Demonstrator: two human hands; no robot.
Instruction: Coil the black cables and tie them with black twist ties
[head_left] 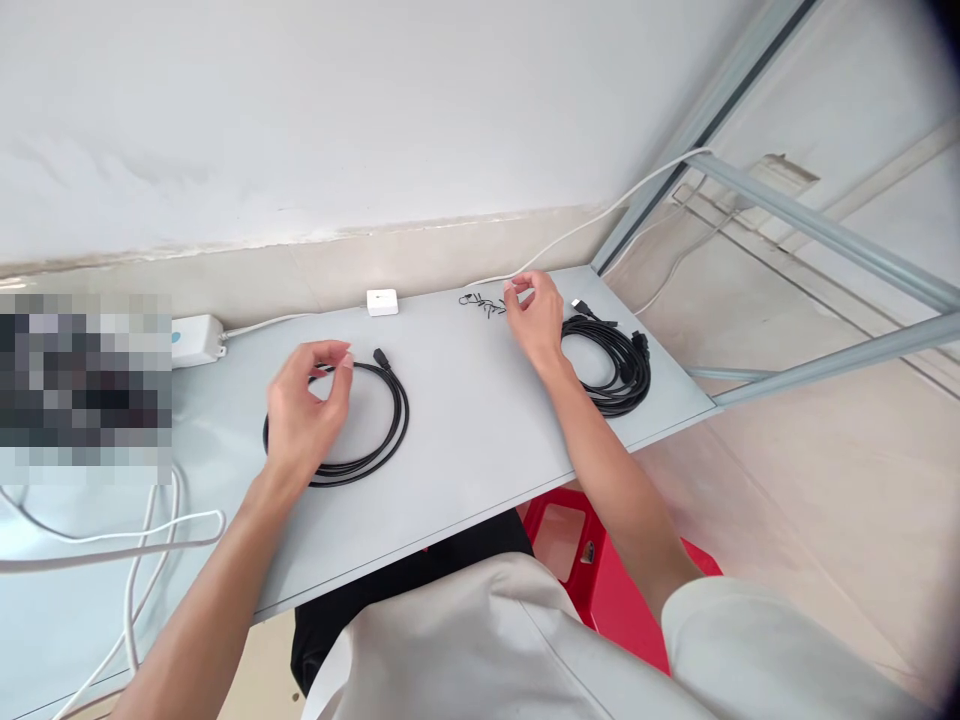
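Note:
A coiled black cable point(379, 420) lies on the pale grey table point(465, 440). My left hand point(306, 410) rests over the coil's left side, fingers curled and pinched at the cable near the top. My right hand point(534, 315) is at the far side of the table, fingertips pinched at a small heap of black twist ties point(480, 302). Just right of that hand lies a second, thicker bundle of black cables point(619, 362).
A small white box point(382, 301) sits at the table's far edge by the wall. A white power strip point(196, 340) and white cords point(142, 545) lie at left. A red stool point(592, 560) stands under the table. Metal frame bars point(825, 235) rise at right.

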